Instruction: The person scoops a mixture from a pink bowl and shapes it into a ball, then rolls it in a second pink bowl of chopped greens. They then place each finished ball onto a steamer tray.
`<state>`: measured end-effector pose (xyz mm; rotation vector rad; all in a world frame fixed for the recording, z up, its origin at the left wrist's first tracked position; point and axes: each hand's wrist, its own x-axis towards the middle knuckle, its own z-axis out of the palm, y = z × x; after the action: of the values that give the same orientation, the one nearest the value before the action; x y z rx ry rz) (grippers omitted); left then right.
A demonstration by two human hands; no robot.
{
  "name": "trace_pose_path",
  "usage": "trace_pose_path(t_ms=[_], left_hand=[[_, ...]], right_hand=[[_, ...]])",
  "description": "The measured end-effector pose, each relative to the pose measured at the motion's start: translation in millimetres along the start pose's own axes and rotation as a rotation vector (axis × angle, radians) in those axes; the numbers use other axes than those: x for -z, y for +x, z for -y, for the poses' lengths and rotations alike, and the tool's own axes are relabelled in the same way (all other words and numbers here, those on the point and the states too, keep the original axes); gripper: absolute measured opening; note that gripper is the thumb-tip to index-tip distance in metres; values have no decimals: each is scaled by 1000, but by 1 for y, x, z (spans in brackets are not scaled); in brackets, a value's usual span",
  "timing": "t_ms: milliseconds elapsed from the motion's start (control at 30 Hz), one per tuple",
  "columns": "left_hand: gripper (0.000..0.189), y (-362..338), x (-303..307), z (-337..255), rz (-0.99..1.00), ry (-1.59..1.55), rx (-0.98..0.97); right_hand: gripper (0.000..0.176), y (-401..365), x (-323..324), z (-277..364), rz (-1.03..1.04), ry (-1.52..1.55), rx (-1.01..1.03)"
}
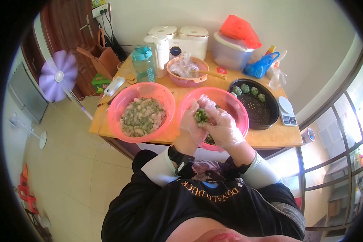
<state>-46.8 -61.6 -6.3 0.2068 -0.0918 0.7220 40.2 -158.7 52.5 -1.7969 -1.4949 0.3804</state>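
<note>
Both my hands wear thin clear gloves and are cupped together over the right pink bowl. My left hand and my right hand press a lump of green filling between them. More green mix lies in that bowl below my hands. The left pink bowl holds a chopped white and green mixture. A black perforated steamer tray to the right carries several green balls along its far edge.
The wooden table also bears a small pink bowl with plastic wrap and a wooden spoon, a teal bottle, white appliances, a lidded tub, a blue bag and a kitchen scale. A fan stands left.
</note>
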Motion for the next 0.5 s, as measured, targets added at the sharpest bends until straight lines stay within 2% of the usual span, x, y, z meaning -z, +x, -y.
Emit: trace_pose_path(t_ms=[67,100,167,200,267,367,500], left_hand=[[26,-4,-9,1,-125,119,-5],[26,-2,-1,1,-125,120,-7],[21,4,20,0,98,126,17],[21,5,24,2,97,127,16],[17,7,23,6,-57,128,-73],[23,3,24,3,-29,199,-67],[23,5,21,4,-68,268,-71]], right_hand=[[52,7,4,5,45,154,-55],[52,10,2,0,45,155,-53],[42,17,-2,-12,60,272,-76],[42,17,-1,-9,61,273,-75],[30,16,4,4,67,151,-54],[25,19,5,5,100,79,-89],[27,21,8,7,149,-8,-92]])
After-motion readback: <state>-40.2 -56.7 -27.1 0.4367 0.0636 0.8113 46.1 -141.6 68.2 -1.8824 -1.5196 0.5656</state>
